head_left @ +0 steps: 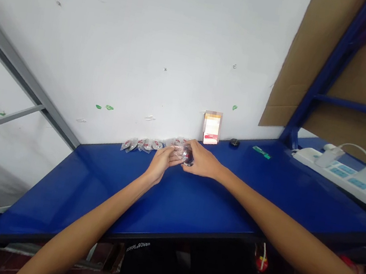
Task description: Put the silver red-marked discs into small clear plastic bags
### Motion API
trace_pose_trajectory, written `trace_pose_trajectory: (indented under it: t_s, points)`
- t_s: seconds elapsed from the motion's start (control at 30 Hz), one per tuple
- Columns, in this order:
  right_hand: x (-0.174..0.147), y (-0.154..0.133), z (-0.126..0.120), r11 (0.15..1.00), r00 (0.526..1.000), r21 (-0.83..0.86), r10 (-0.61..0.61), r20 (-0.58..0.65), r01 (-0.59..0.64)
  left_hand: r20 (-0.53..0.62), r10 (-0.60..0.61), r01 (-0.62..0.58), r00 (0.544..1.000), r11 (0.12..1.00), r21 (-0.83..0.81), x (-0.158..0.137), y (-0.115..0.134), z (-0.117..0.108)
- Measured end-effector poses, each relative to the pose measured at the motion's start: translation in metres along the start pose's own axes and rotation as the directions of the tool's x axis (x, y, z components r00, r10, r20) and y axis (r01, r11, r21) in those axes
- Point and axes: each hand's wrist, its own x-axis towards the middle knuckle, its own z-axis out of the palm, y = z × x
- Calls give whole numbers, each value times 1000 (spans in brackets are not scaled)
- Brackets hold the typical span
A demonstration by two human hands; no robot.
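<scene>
Over the blue tabletop [164, 208] my two hands meet at a small round shiny object [186, 157] with a dark face and a spot of red. My right hand [204, 160] is closed around its right side. Crinkled clear plastic [177, 151] lies at the fingers of my left hand [160, 163], which pinch it beside the round object. Whether the plastic still covers part of the object I cannot tell. Just behind my hands, along the wall, runs a row of similar round items in clear bags [145, 144], with red marks on them.
A lit phone-like screen [212, 130] leans on the wall. Right of it lie a small black round item [234, 143] and a green strip [261, 152]. A white power strip [347, 174] with a plugged-in charger and cable sits at the right, by a blue metal frame [316, 84].
</scene>
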Motion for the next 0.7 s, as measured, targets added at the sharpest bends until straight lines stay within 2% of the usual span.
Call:
trace_pose_trajectory:
  t_s: [0.1, 0.17, 0.27, 0.33, 0.37, 0.43, 0.53, 0.6, 0.7]
  points:
    - [3, 6, 1, 999, 1000, -17, 28, 5, -28, 114, 10, -10, 993, 1000, -1, 0, 0, 0]
    - [6, 11, -1, 996, 996, 3, 92, 17, -92, 165, 69, -74, 984, 997, 24, 3, 0, -5]
    - [9, 19, -10, 973, 978, 107, 204, 33, -207, 127, 187, -209, 974, 960, 186, 12, -3, -18]
    - [11, 22, -16, 948, 967, 191, 251, 34, -253, 165, 237, -285, 957, 867, 409, 17, -8, -24]
    - [11, 23, -18, 939, 964, 221, 263, 30, -263, 227, 250, -334, 941, 791, 512, 19, -12, -26]
    - [12, 25, -20, 932, 964, 250, 265, 21, -262, 393, 262, -466, 881, 622, 629, 20, -20, -24]
    - [13, 24, -17, 941, 970, 241, 241, 10, -236, 556, 256, -607, 791, 441, 661, 20, -31, -18]
    - [13, 22, -14, 950, 973, 214, 230, 13, -228, 589, 246, -636, 770, 365, 680, 21, -36, -15]
    - [11, 20, -11, 967, 976, 133, 215, 25, -216, 592, 247, -641, 767, 299, 706, 23, -35, -20]
